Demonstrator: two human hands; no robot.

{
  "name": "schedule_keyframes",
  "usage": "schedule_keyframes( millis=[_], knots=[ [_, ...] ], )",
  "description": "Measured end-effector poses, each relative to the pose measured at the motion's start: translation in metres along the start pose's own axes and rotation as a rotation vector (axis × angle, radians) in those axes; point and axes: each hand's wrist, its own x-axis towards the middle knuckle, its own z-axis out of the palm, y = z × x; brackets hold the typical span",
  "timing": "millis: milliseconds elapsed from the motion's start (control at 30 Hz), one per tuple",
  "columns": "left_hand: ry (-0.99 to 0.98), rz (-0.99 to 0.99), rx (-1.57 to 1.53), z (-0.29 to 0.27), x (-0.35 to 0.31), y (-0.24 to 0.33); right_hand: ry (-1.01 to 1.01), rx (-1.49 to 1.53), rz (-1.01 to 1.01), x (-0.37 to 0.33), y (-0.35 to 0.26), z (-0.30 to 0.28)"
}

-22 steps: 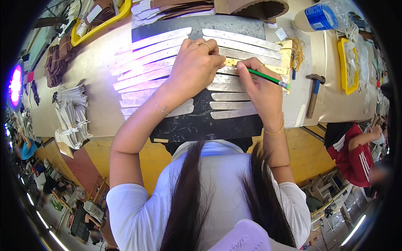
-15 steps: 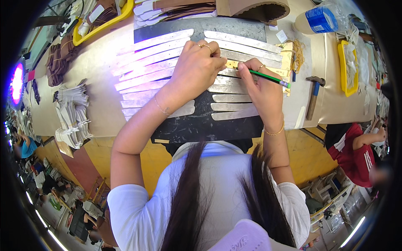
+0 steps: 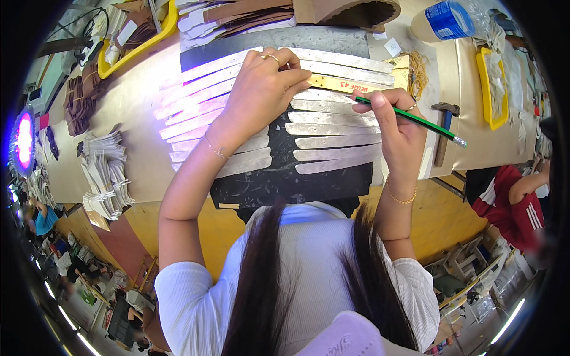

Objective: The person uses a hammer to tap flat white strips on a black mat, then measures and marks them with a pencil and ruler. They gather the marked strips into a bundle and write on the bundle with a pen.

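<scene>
Your left hand point(image 3: 264, 89) lies palm down on the yellow template point(image 3: 341, 84), fingers together and pressing its left end flat; it clamps nothing. The template is a narrow strip that lies across the upper rows of silver strips point(image 3: 332, 127), tilted slightly down to the right. Your right hand point(image 3: 395, 127) is closed on the green pencil point(image 3: 409, 118). The pencil tip touches the work just below the template's right half, and its shaft runs out to the lower right past your knuckles.

The silver strips lie in two fanned columns on the black mat point(image 3: 285, 181), which sits on the table point(image 3: 139, 127) directly in front of you. A further column of strips spreads to the left of your left forearm.

To the right of the mat, a hammer point(image 3: 444, 127) lies near your right hand, its handle towards you. A yellow tray point(image 3: 485, 89) sits beyond the hammer. A second yellow tray point(image 3: 136, 47) stands at the upper left. A stack of white pieces point(image 3: 107, 175) rests near the table's left edge, well apart from your hands. A person in a red top point(image 3: 504, 199) sits at lower right.
</scene>
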Motion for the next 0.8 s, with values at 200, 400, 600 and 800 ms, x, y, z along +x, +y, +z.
schedule_keyframes(
  millis=[200,400,600,800],
  knots=[
    [0.001,-0.019,-0.025,0.0051,0.0006,-0.0038,-0.015,0.003,0.014,-0.0015,0.0033,-0.0004],
    [-0.006,-0.019,-0.047,0.0034,0.0018,-0.0026,-0.03,-0.034,0.01,-0.0002,0.0039,0.0014],
    [-0.006,-0.024,-0.045,0.0033,0.0009,-0.0032,-0.034,-0.067,0.008,0.0011,0.0027,0.0032],
    [0.017,-0.011,-0.048,0.006,-0.001,-0.0044,-0.033,-0.082,0.012,0.0029,0.0028,0.0036]
  ],
)
